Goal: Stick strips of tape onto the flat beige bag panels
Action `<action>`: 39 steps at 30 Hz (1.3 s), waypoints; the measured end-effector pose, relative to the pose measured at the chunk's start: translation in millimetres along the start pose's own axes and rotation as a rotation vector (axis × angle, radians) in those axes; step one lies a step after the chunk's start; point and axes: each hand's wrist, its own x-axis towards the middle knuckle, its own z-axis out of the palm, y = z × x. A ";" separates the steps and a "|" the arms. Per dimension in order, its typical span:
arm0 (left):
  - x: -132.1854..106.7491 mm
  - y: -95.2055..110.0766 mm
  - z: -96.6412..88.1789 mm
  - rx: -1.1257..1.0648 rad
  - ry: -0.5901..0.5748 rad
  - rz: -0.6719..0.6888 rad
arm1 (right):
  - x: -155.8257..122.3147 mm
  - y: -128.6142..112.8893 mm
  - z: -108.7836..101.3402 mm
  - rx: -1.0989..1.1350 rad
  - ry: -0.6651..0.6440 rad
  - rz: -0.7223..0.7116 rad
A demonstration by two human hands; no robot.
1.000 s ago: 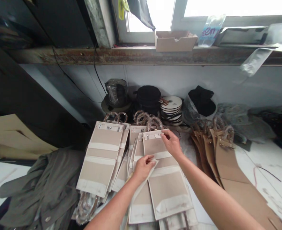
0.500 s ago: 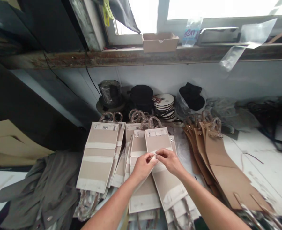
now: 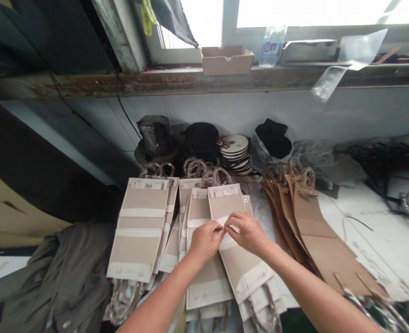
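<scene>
Both hands meet over the top beige bag panel (image 3: pixel 239 259) of a middle stack. My left hand (image 3: pixel 204 240) and my right hand (image 3: pixel 248 232) each pinch the white tape strip (image 3: pixel 227 221) that runs across that panel, fingertips almost touching. The panel has a small metal clasp near its upper edge and wrapped handles behind it. More beige panels lie under it and to its left (image 3: pixel 140 226).
Tan leather bag pieces (image 3: pixel 315 236) fan out on the right. Grey cloth (image 3: pixel 58 277) is heaped on the left. Tape rolls (image 3: pixel 237 148) and black bundles (image 3: pixel 201 136) stand against the wall. A cardboard box (image 3: pixel 227 59) sits on the window ledge.
My right hand came down from the panel's top edge to the white strip, meeting my left hand there. The camera view has shifted slightly right.
</scene>
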 end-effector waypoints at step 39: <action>-7.6 -23.4 -10.9 -0.461 -0.060 -0.257 | 73.1 33.3 36.0 0.530 0.328 0.432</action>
